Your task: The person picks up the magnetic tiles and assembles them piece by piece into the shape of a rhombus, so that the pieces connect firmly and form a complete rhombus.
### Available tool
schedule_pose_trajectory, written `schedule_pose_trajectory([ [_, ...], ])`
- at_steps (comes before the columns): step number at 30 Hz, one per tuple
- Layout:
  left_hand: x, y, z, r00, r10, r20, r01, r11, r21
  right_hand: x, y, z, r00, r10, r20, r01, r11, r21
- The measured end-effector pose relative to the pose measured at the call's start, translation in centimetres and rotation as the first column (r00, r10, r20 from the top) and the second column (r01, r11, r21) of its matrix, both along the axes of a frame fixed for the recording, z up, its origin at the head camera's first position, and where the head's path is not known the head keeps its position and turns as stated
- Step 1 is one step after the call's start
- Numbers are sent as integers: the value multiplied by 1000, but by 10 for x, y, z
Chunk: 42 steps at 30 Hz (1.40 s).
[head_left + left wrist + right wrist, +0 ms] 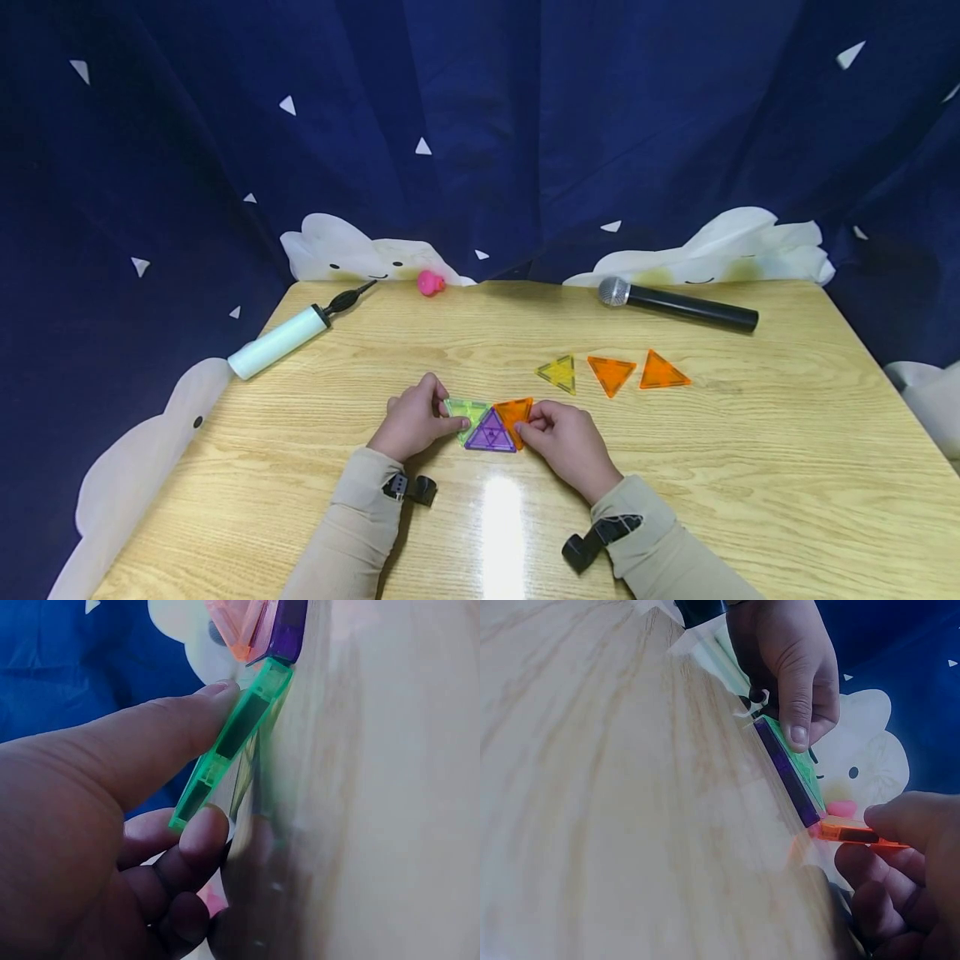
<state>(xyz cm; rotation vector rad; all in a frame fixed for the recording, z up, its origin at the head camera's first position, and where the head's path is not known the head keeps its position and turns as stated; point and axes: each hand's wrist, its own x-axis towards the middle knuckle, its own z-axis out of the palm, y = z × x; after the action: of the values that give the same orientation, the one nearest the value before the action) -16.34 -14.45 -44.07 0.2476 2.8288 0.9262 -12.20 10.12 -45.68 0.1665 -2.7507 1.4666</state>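
Note:
My left hand (417,419) pinches a green translucent triangular magnetic tile (461,412) between thumb and fingers. In the left wrist view that green tile (229,742) tilts up off the tabletop. A purple triangular tile (491,435) sits in the middle, its sides meeting the green tile and an orange triangular tile (513,414). My right hand (567,440) pinches this orange tile by its outer corner. In the right wrist view, the orange tile (855,832) is raised at an angle beside the purple tile's edge (786,772).
Behind the right hand lie a yellow triangular tile (558,374) and two orange ones, one (611,374) left of the other (662,371). A black microphone (686,307), a pink toy (430,283) and a pale blue hand pump (281,340) lie farther back, before a blue curtain (480,125).

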Motion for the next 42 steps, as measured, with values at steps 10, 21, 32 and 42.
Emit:
schedule_pose_trajectory([
  [10,0,-1,0,1000,7,6,-7,1000,-1,0,-1,0,1000,1,-1,-1,1000,-5],
  [21,0,-2,-2,1000,-2,-11,2,999,53,-1,-2,-2,1000,-1,16,1,1000,-8],
  [32,4,0,-8,999,-22,-45,29,986,161,0,-3,-1,1000,-9,-4,9,1000,11],
  [42,6,2,-13,998,-26,-65,41,974,225,0,-4,-2,999,-12,-34,13,999,42],
])
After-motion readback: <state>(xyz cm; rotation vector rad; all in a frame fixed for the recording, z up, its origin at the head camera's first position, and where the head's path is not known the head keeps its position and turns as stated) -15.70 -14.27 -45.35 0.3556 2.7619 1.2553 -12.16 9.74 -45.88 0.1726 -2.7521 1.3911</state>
